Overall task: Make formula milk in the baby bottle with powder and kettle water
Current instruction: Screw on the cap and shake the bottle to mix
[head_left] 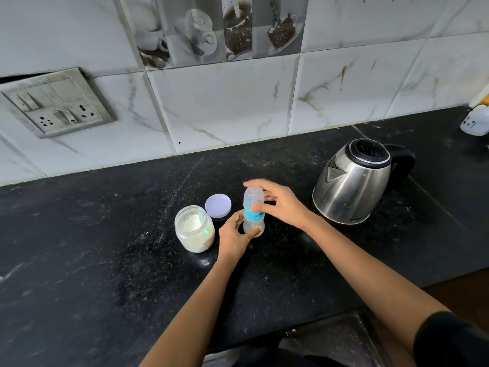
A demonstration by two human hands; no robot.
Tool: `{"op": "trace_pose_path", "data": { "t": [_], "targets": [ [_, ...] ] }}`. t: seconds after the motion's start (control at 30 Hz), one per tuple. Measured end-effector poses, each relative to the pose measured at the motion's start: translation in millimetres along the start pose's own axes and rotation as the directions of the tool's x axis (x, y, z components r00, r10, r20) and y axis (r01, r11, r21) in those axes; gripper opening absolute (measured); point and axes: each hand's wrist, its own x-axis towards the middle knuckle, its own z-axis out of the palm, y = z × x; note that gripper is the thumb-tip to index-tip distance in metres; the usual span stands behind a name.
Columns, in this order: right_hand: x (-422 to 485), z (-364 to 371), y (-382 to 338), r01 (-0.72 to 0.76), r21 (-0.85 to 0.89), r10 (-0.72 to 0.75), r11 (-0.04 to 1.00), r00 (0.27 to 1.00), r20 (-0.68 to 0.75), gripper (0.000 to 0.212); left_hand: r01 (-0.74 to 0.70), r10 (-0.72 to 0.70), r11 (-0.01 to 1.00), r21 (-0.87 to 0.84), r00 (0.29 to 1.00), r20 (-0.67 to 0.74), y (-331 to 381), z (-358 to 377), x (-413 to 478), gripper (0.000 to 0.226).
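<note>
Centrally, just below the middle of the frame, a small baby bottle (253,211) stands upright on the black speckled desk (92,260). It has a clear domed cap on top and a turquoise ring around its neck. The left hand (234,235) is wrapped around the lower body of the bottle, with the thumb pressed against its front near the base. The right hand (277,201) reaches in from the right and curls loosely about the cap, the thumb touching the bottle just above the ring and the fingers arched over the far side of the dome; how firmly it grips cannot be told.

Just left of the bottle sits an open glass jar (195,229) filled with white powder, with a pale scoop resting inside it. Behind the jar, touching or nearly touching its rim, a lilac lid (218,205) lies flat on the desk.

To the right of the middle stands a steel kettle (352,181) with a black lid and black handle, its spout pointing left towards the hands, apart from the bottle.

At the upper left of the frame a grey switch plate (57,102) with sockets is fixed to the marble-patterned wall tiles (225,102). At the right edge a white object (475,123) is partly cut off.
</note>
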Motion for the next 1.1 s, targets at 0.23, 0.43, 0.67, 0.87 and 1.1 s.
{"op": "trace_pose_path", "data": {
  "t": [0.23, 0.43, 0.67, 0.87, 1.1],
  "targets": [
    [-6.3, 11.6, 17.2, 0.044, -0.133, -0.044, 0.99, 0.999, 0.003, 0.047, -0.009, 0.008, 1.0, -0.024, 1.0, -0.012, -2.7, 1.7, 0.9, 0.053],
    [-10.0, 21.9, 22.7, 0.067, -0.162, -0.083, 0.984, 0.992, -0.093, 0.054, -0.018, 0.016, 0.999, -0.04, 0.999, -0.04, 1.0, 3.7, -1.9, 0.048],
    [-14.2, 36.9, 26.8, 0.111, -0.312, -0.181, 0.944, 0.962, -0.204, 0.057, -0.037, 0.032, 0.997, -0.074, 0.998, -0.062, 4.2, 6.0, -5.0, 0.046],
    [-15.1, 32.4, 29.0, 0.038, -0.212, -0.054, 0.976, 0.996, -0.07, 0.064, -0.083, 0.083, 0.997, 0.0, 0.996, -0.011, 3.1, 3.1, -5.6, 0.044],
    [-17.0, 42.4, 34.8, 0.016, -0.229, -0.013, 0.973, 1.0, 0.012, 0.087, -0.102, 0.137, 0.929, 0.355, 0.988, -0.074, -13.6, -1.4, -38.6, 0.061]
  ]
}}
